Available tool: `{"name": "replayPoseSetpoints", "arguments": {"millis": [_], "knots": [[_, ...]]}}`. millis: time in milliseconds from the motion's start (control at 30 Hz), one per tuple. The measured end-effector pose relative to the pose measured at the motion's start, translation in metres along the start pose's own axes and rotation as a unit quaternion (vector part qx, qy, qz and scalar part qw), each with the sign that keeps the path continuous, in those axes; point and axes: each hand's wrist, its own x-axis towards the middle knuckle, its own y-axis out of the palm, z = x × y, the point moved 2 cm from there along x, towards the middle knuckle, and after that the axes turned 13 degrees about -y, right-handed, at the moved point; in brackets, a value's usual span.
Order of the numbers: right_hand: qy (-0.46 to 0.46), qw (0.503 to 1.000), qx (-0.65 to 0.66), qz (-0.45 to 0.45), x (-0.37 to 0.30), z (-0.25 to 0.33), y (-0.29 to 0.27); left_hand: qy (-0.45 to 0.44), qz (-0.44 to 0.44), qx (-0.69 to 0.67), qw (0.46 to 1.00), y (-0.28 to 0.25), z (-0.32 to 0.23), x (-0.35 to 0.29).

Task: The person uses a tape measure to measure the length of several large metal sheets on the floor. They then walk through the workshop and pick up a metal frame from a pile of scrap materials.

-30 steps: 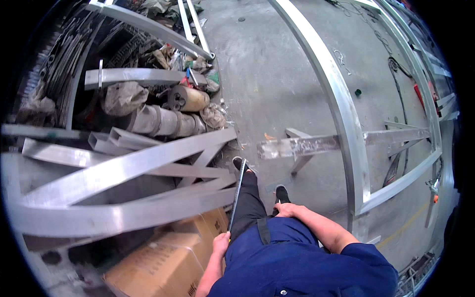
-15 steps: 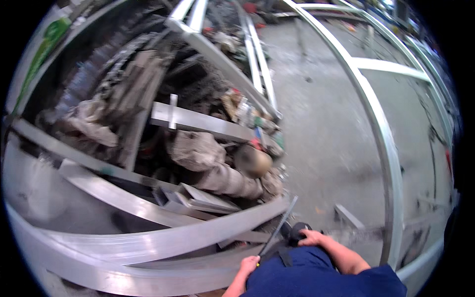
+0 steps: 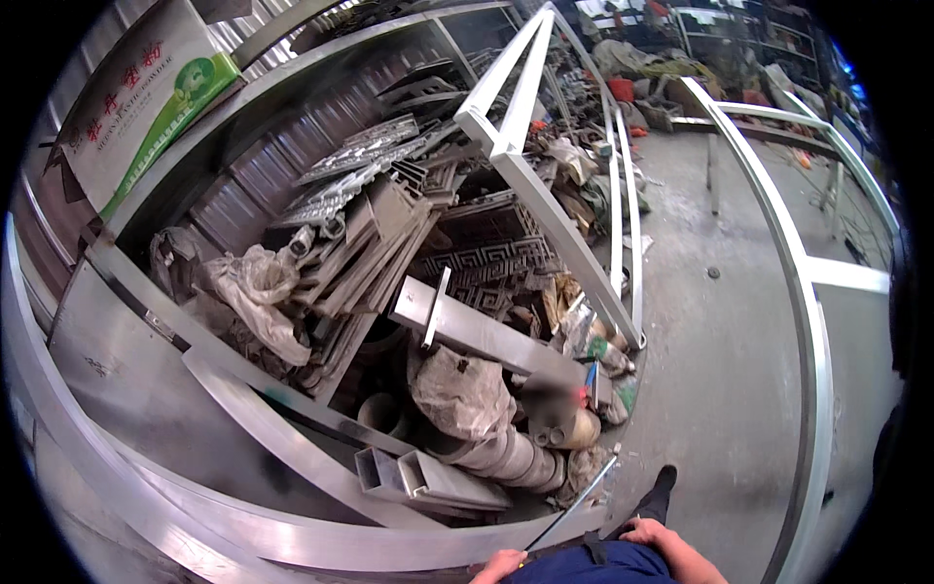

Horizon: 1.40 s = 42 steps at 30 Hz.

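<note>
My left hand (image 3: 500, 566) is at the bottom edge, closed around the lower end of a thin, straight grey rod (image 3: 576, 496). A bit of yellow shows at the rod's base by my fingers, and its exact kind cannot be made out. The rod slants up and right, its tip in front of the scrap pile. My right hand (image 3: 654, 535) is by the dark blue clothing at my waist, its fingers loosely bent and nothing visible in them. Just left of the rod runs a long flat metal bar (image 3: 389, 545).
Metal profiles (image 3: 457, 482), dusty sacks (image 3: 462, 394) and a rectangular tube (image 3: 477, 326) fill the bay on the left. A white triangular frame (image 3: 555, 219) leans over it. Another white frame (image 3: 793, 273) stands on the right. A printed box (image 3: 136, 107) sits upper left.
The view has swung up and left, so the scene shifts down and right and the box comes into full sight. My left hand keeps hold of the rod. One dark shoe now shows stretched forward.
</note>
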Motion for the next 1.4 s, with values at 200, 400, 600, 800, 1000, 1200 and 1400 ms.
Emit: {"name": "replayPoseSetpoints", "arguments": {"millis": [200, 400, 600, 800, 1000, 1200, 1400], "knots": [[0.069, 0.993, 0.066, -0.069, -0.021, -0.071, -0.15, -0.018, 0.052, 0.046, 0.997, 0.037, -0.119, 0.054], [0.132, 0.987, 0.058, -0.075, -0.05, -0.084, -0.271, 0.002, 0.012, 0.047, 0.999, 0.005, -0.306, 0.039], [0.044, 0.994, 0.055, -0.077, 0.001, -0.141, -0.324, 0.072, 0.009, -0.095, 0.993, -0.01, -0.429, 0.06], [-0.09, 0.992, 0.058, -0.072, 0.065, -0.069, -0.419, 0.025, 0.163, -0.412, 0.896, -0.02, -0.519, 0.073], [-0.11, 0.992, 0.055, 0.018, 0.107, 0.001, -0.504, 0.017, 0.224, -0.518, 0.825, -0.038, -0.6, 0.104], [-0.134, 0.98, 0.128, 0.079, 0.159, 0.01, -0.566, 0.046, 0.165, -0.502, 0.848, -0.07, -0.678, 0.138], [-0.169, 0.922, 0.34, 0.075, 0.191, 0.0, -0.579, 0.046, 0.14, -0.579, 0.802, -0.075, -0.739, 0.154]]}}
